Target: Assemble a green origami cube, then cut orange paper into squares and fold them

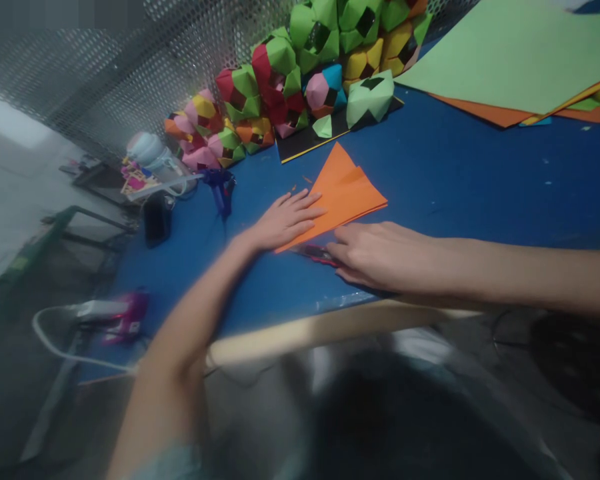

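Observation:
A folded piece of orange paper (351, 193) lies on the blue tabletop, with two pointed corners at its far side. My left hand (291, 219) rests flat on its left part, fingers spread. My right hand (370, 255) is closed around a slim red-and-black cutter (317, 253), just in front of the paper's near edge. The cutter's tip points left, close to the paper's near left corner; whether it touches the paper I cannot tell. Tiny orange scraps lie beyond my left fingers.
Folded paper shapes in many colours (275, 73) are stacked along a perforated metal panel (180, 53). Large green sheets (520, 53) lie at the far right. On the left are a blue glue gun (220, 190), a dark phone-like object (157, 219) and a blurred pink device (130, 317) with a white cable.

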Demonstrator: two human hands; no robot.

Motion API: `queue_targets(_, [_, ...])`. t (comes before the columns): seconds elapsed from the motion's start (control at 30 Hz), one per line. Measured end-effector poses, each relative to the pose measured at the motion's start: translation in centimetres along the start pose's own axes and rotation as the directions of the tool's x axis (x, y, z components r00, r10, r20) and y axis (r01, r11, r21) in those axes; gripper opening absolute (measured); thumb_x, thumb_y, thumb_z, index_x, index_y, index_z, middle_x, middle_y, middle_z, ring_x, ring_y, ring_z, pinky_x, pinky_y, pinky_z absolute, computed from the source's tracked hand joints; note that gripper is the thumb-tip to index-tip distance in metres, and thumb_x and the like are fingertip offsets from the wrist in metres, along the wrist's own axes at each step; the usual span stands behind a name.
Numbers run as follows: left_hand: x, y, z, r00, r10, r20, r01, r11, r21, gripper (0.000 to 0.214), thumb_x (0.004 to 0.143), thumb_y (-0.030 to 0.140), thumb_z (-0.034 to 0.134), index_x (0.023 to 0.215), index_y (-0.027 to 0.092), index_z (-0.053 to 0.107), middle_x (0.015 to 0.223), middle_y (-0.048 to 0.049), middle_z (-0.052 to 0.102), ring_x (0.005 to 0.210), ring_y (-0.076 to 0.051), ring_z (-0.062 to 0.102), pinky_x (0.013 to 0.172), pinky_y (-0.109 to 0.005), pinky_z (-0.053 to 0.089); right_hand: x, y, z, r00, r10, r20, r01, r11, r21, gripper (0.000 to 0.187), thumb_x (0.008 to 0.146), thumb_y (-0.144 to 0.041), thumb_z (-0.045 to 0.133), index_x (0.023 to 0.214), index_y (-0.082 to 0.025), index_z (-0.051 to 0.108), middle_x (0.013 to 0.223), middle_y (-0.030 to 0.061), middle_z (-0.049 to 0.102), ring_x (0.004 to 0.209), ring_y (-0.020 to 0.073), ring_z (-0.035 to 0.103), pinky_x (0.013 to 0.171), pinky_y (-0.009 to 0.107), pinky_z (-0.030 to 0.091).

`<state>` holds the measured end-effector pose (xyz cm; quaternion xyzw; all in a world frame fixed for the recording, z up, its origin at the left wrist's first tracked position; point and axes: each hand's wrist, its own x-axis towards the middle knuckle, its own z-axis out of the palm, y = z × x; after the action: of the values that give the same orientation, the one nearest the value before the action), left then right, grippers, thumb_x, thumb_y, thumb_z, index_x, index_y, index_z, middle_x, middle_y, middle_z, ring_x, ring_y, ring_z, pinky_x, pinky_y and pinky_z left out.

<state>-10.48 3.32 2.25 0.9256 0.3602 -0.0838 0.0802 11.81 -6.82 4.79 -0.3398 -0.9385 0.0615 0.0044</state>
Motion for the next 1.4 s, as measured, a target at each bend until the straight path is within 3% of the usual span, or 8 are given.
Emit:
queue_targets(0.13, [0.0,0.1,0.0,1.0,-0.01,0.004,0.01,1.0,-0.001,0.049,0.102,0.045,0.026,0.146,0.031,0.044,0.163,0.0033,0.023,0.153,-0.018,0.014,0.124,-0.042,0.009,0.2,-0.1,-0.2,1.0,-0.026,0.015,0.026,1.0,0.01,0.024,0.094,-0.022,0.052,0.102,-0.01,0.071,0.091,0.0146,0.066,0.068,0.0181,0.058,0.055,0.028,0.028])
queue_targets(0.33, [0.0,0.1,0.0,1.0,0.0,-0.002,0.0,1.0,-0.019,0.049,0.102,0.044,0.028,0.146,0.032,0.044,0.163,0.0029,0.024,0.153,-0.019,0.015,0.123,-0.043,0.009,0.2,0.5,0.7,0.991,-0.093,-0.095,0.102,0.991,0.088,0.026,0.094,-0.024,0.052,0.102,-0.009,0.071,0.089,0.014,0.066,0.07,0.0179,0.06,0.06,0.027,0.037])
queue_targets(0.43, [0.0,0.0,0.0,1.0,0.002,0.001,-0.002,1.0,-0.023,0.049,0.102,0.044,0.028,0.146,0.031,0.044,0.163,0.0022,0.023,0.153,-0.019,0.014,0.123,-0.044,0.009,0.3,0.6,0.9,0.993,-0.088,-0.082,0.097,0.989,0.11,0.026,0.094,-0.025,0.052,0.104,-0.01,0.071,0.09,0.0145,0.066,0.073,0.0196,0.061,0.062,0.028,0.039])
queue_targets(1.4, [0.0,0.2,-0.1,1.0,-0.014,0.014,0.014,1.0,-0.008,0.049,0.102,0.045,0.027,0.147,0.033,0.042,0.164,0.0043,0.022,0.153,-0.019,0.012,0.123,-0.043,0.008,0.7,0.8,1.2,0.994,-0.083,-0.073,0.097,0.972,0.213,0.028,0.093,-0.029,0.054,0.109,-0.013,0.07,0.094,0.0126,0.066,0.078,0.0208,0.062,0.068,0.03,0.043])
